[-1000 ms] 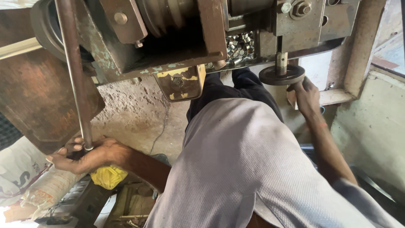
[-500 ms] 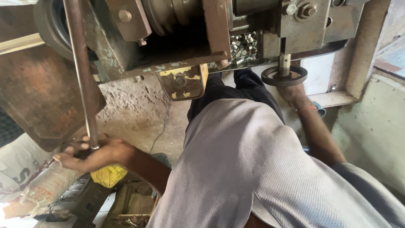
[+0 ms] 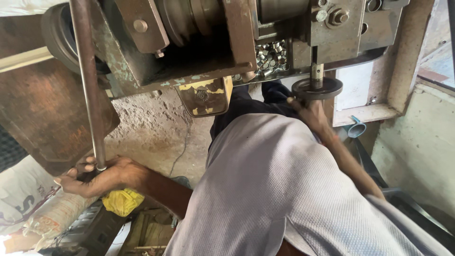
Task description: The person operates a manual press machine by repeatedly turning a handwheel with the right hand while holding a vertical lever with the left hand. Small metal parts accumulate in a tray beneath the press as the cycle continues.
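Observation:
My left hand (image 3: 97,178) is wrapped around the lower end of a long steel lever rod (image 3: 87,80) that runs down from a heavy machine (image 3: 199,42). My right hand (image 3: 310,111) reaches up to a small round black handwheel (image 3: 316,88) on a vertical spindle under the machine's right side and touches its rim; whether the fingers grip it I cannot tell. A tray of several small shiny metal rings (image 3: 271,58) sits inside the machine above. My grey shirt (image 3: 284,189) fills the lower middle.
A yellow worn plate (image 3: 204,96) hangs under the machine. A yellow cloth (image 3: 122,201) lies below my left hand, with printed sacks (image 3: 28,199) at the left. A rusty brown panel (image 3: 42,114) stands left, a concrete wall (image 3: 417,142) right.
The view has shifted slightly. My right hand has moved from beside the spindle up to the handwheel's rim. My left hand stays closed on the lever rod.

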